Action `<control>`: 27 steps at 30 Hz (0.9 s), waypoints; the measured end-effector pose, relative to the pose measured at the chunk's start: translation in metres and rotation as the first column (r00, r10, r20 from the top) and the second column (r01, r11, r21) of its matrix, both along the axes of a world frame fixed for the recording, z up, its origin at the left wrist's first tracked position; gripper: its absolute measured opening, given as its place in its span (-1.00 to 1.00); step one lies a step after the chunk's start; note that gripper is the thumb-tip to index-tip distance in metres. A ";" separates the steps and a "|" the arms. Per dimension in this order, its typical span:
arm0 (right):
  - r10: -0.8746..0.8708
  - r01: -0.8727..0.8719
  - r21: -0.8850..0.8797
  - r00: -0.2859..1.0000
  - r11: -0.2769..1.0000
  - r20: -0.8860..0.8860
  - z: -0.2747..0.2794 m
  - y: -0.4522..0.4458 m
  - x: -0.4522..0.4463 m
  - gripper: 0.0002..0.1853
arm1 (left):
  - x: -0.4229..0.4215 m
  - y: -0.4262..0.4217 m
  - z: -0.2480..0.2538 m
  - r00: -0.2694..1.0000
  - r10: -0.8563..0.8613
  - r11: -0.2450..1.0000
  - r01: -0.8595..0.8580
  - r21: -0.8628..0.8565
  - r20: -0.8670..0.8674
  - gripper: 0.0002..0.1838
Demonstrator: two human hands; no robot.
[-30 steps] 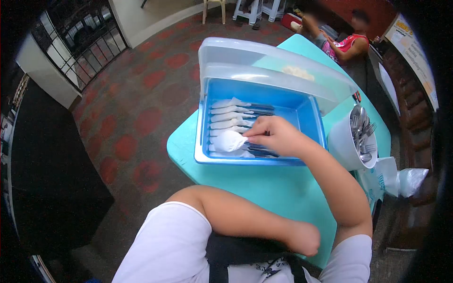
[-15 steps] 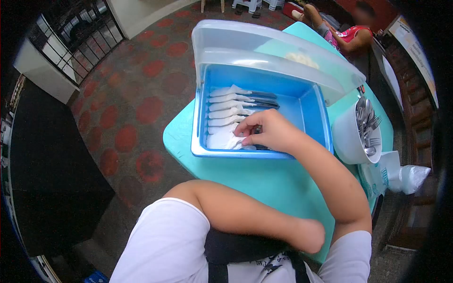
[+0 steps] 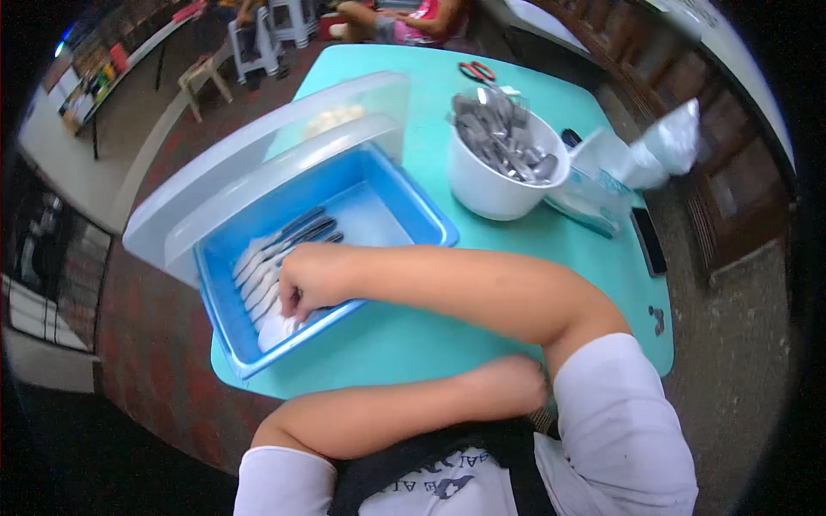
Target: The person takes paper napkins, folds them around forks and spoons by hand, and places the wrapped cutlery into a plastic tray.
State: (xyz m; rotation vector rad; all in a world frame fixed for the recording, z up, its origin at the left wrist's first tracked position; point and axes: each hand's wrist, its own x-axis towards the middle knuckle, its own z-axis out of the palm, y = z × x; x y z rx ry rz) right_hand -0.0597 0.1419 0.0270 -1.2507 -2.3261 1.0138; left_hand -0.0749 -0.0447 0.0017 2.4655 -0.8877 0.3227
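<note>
My right hand (image 3: 317,277) reaches into a blue plastic box (image 3: 417,206), its fingers curled and pinching at the nearest cutlery bundle wrapped in a white napkin (image 3: 274,331). Several more napkin-wrapped bundles (image 3: 258,262) lie side by side there, dark handles sticking out toward the box's middle. Part of the row is hidden under my hand. My left hand (image 3: 508,384) rests low in front of my body by the table's near edge, blurred, its fingers turned out of sight. The box's clear lid (image 3: 249,185) stands tilted up along the far side.
On the turquoise table (image 3: 413,344) stands a white bowl (image 3: 495,199) full of spoons and forks. Red-handled scissors (image 3: 476,72), a plastic pack (image 3: 594,202), a black phone (image 3: 649,241) and coins (image 3: 657,320) lie around it. A person (image 3: 417,24) sits beyond the table.
The view has swung to the right, so the box sits further left and the bowl shows fully. My right hand stays over the near bundles; its fingers look more tightly curled.
</note>
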 end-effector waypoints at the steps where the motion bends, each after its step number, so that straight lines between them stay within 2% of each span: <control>1: 0.012 -0.012 0.024 1.000 1.000 -0.007 0.002 -0.001 0.000 -0.74 | 0.001 0.000 0.000 0.998 0.000 1.000 0.000 -0.008 -0.056 -0.90; 5: 0.015 -0.013 0.061 0.999 0.998 -0.032 0.004 0.000 -0.005 -0.77 | -0.002 0.007 -0.003 0.948 0.106 0.993 -0.085 0.082 -0.299 -0.83; 8: -0.051 0.068 0.156 0.992 0.985 -0.111 0.020 -0.015 0.008 -0.77 | 0.000 0.019 0.004 0.990 0.091 0.995 -0.094 -0.030 -0.106 -0.86; 9: -0.086 0.112 0.204 0.987 0.973 -0.134 0.026 -0.019 0.015 -0.76 | 0.000 0.018 0.008 0.954 0.162 0.975 -0.194 -0.107 -0.251 -0.85; 11: -0.096 0.140 0.266 0.981 0.954 -0.171 0.038 -0.036 0.034 -0.78 | 0.000 0.023 0.012 0.987 0.140 0.990 -0.138 0.029 -0.083 -0.87; 12: -0.086 0.142 0.384 0.983 0.912 -0.161 0.047 -0.053 0.049 -0.81 | 0.000 0.026 0.013 0.993 0.119 0.988 -0.118 0.099 0.005 -0.87; 13: -0.078 0.140 0.495 0.986 0.858 -0.144 0.055 -0.074 0.067 -0.84 | -0.001 0.027 0.013 0.993 0.116 0.986 -0.115 0.120 0.004 -0.84; 15: -0.253 0.216 0.667 0.967 0.713 -0.043 0.077 -0.124 0.109 -0.90 | 0.001 0.030 0.012 0.994 0.108 0.981 -0.110 0.161 0.021 -0.75; 16: -0.414 0.220 0.788 0.909 0.574 0.048 0.084 -0.144 0.135 -0.89 | 0.003 0.030 0.013 0.995 0.099 0.982 -0.103 0.158 0.028 -0.75; 17: -0.567 0.307 0.797 0.822 0.520 0.053 0.094 -0.166 0.162 -0.86 | 0.003 0.031 0.013 0.995 0.093 0.983 -0.097 0.156 0.031 -0.76; 18: -0.686 0.378 0.855 0.727 0.354 -0.037 0.100 -0.184 0.190 -0.79 | 0.002 0.032 0.013 0.995 0.091 0.983 -0.095 0.157 0.032 -0.76; 19: -0.822 0.431 0.883 0.560 0.185 -0.101 0.104 -0.205 0.218 -0.66 | 0.002 0.032 0.014 0.994 0.095 0.982 -0.102 0.160 0.049 -0.77; 20: -0.897 0.487 0.869 0.419 0.092 -0.140 0.110 -0.227 0.245 -0.47 | 0.004 0.028 0.010 0.995 0.086 0.987 -0.092 0.131 0.054 -0.77; 21: -0.987 0.465 0.885 0.137 -0.012 -0.085 0.111 -0.247 0.270 -0.31 | 0.007 0.025 0.003 0.995 0.085 0.990 -0.091 0.108 0.054 -0.78; 22: -0.991 0.551 0.834 0.107 -0.011 -0.085 0.109 -0.271 0.310 -0.26 | 0.006 0.031 0.000 0.994 0.103 0.989 -0.107 0.103 0.041 -0.78; 23: -0.999 0.557 0.830 0.000 -0.028 -0.034 0.103 -0.293 0.330 -0.26 | 0.002 0.036 0.001 0.991 0.131 0.983 -0.130 0.130 0.002 -0.79; 24: -0.993 0.623 0.778 -0.119 -0.084 -0.012 0.089 -0.305 0.361 -0.41 | 0.004 0.035 0.002 0.988 0.152 0.980 -0.148 0.137 -0.025 -0.79; 25: -0.998 0.770 0.635 -0.030 -0.058 -0.056 0.064 -0.324 0.416 -0.52 | 0.008 0.033 0.003 0.989 0.139 0.983 -0.133 0.128 -0.039 -0.79; 27: -0.981 0.871 0.491 0.075 -0.024 -0.180 0.065 -0.334 0.434 -0.68 | 0.010 0.035 0.001 0.989 0.148 0.986 -0.146 0.085 -0.024 -0.80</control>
